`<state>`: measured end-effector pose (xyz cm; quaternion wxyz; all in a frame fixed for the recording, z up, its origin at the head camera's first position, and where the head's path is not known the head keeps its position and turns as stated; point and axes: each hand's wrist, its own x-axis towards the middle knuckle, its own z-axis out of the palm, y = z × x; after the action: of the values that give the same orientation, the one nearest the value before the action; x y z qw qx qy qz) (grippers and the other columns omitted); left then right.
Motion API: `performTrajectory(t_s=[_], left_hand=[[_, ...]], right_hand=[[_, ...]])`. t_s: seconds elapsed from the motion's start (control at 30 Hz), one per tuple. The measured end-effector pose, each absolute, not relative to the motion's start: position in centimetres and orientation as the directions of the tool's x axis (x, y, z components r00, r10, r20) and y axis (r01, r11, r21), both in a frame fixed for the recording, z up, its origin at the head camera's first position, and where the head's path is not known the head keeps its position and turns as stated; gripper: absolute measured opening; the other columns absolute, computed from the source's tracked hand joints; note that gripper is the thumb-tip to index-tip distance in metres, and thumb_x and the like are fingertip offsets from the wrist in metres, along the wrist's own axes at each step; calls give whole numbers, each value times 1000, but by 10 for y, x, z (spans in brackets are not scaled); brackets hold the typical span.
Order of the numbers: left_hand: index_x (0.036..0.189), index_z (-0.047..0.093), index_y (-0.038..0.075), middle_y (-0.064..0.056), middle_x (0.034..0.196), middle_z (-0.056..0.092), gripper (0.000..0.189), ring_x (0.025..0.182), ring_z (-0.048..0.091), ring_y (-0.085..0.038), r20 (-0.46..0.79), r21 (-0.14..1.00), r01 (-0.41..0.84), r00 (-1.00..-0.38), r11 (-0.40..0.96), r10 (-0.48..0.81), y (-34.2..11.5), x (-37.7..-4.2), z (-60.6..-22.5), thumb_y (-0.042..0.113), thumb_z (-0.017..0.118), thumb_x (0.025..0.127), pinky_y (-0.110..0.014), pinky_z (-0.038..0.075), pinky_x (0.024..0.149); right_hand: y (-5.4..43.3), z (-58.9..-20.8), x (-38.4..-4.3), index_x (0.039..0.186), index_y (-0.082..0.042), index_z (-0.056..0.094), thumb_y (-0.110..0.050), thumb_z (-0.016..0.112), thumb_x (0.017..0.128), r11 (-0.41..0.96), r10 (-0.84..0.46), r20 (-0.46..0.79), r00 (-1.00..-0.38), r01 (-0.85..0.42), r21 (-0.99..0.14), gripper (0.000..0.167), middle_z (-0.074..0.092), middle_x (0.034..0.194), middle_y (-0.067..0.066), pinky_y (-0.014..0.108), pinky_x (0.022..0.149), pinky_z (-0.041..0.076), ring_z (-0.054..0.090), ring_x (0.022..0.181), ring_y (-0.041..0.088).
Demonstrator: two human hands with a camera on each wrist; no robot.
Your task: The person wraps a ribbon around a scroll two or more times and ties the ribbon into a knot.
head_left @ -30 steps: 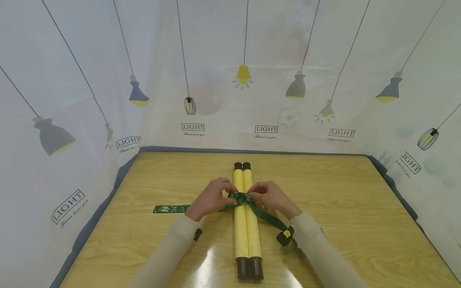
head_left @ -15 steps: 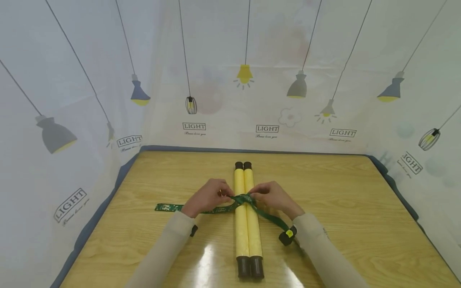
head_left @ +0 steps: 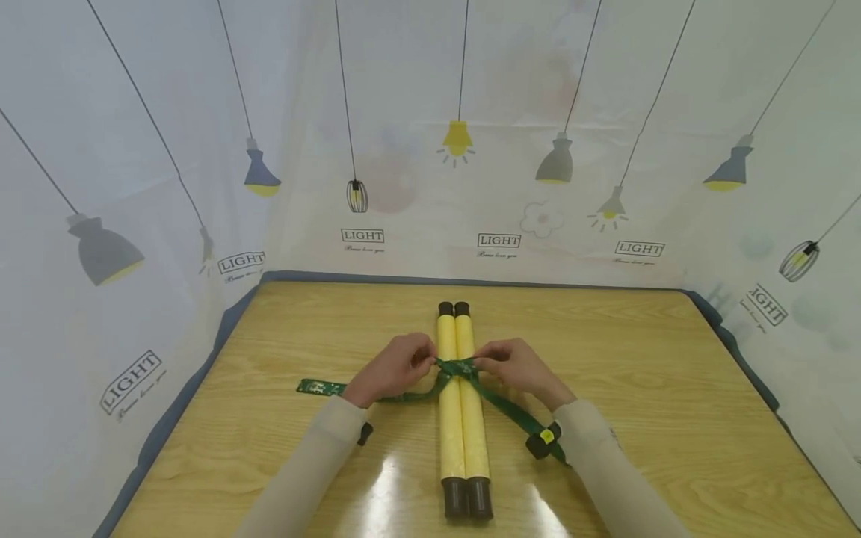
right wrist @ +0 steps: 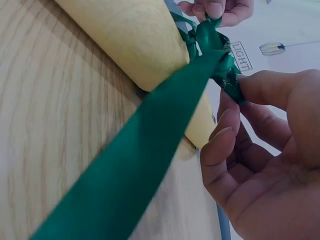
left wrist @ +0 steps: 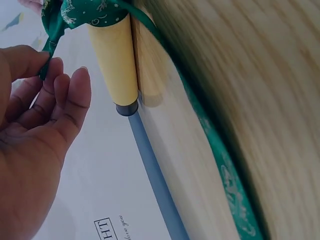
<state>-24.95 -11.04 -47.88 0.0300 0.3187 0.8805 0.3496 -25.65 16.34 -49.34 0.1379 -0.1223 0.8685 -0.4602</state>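
Note:
Two yellow rods with dark brown end caps, a left rod and a right rod, lie side by side on the table, pointing away from me. A green ribbon with a pale print is knotted across their middle. My left hand pinches a narrow folded end of ribbon between thumb and forefinger at the knot's left. On the right, my right hand pinches a folded ribbon loop by its tip. One long tail trails left under my left wrist; the other tail runs toward my right sleeve.
The wood-grain table spreads around the rods. A pale backdrop printed with hanging lamps stands along its back and sides, above a blue-grey border. A black wrist camera hangs below my right sleeve, beside the ribbon tail.
Both hands have drawn slightly apart, pulling the ribbon tighter and flatter over the rods. The left loop has shrunk to a narrow end. The left tail has slid a little rightward.

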Motion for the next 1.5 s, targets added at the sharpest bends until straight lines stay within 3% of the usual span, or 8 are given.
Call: performTrajectory(t_s=[0.2,0.5,0.7,0.97,1.13,1.27,1.5], left_hand=[[104,69,9,-11,96,71,9,77,58,-9,202,646,550,-792,530,576,-112,-250,-480,13,61,104,-24,51,70],[100,75,19,-2,96,74,7,86,67,-13,233,704,507,-827,497,513,-111,-250,-483,16,69,100,-24,55,74],[102,74,17,2,94,72,9,85,65,-12,167,756,435,-851,489,498,-108,-248,-483,12,75,95,-25,55,75],[94,76,19,6,88,69,3,82,63,-11,172,738,439,-857,513,486,-109,-245,-481,22,76,95,-26,56,75],[94,76,15,-4,90,73,9,81,65,-16,207,744,447,-861,497,464,-110,-246,-483,23,73,97,-27,56,73],[93,76,10,-10,95,74,16,81,65,-21,178,793,384,-889,473,422,-112,-247,-487,23,70,99,-30,55,69],[90,74,5,-4,94,73,21,75,66,-29,67,883,192,-955,428,290,-116,-246,-494,24,70,99,-35,55,65]], right_hand=[[169,-493,-256,110,-14,77,-26,67,101,528,-328,-138,-934,-60,-847,18,75,104,4,30,68,52,63,83,22],[171,-492,-255,110,-13,76,-25,66,101,522,-322,-156,-934,-38,-852,18,74,103,5,30,70,50,62,85,26],[171,-492,-256,111,-13,76,-25,66,101,516,-316,-159,-935,-29,-856,19,74,103,5,30,69,50,62,85,27],[171,-493,-256,112,-12,76,-25,65,101,517,-330,-157,-931,-40,-855,20,74,105,9,30,68,50,60,81,25],[175,-493,-257,113,-12,75,-27,65,102,524,-337,-155,-929,-48,-850,21,74,105,10,30,67,50,60,80,24],[183,-494,-258,112,-14,76,-27,65,102,579,-334,-119,-935,-103,-809,20,75,107,8,30,71,50,61,85,20],[203,-497,-257,110,-17,76,-31,64,102,645,-293,-130,-947,-96,-758,20,74,112,5,31,80,49,62,99,20]])
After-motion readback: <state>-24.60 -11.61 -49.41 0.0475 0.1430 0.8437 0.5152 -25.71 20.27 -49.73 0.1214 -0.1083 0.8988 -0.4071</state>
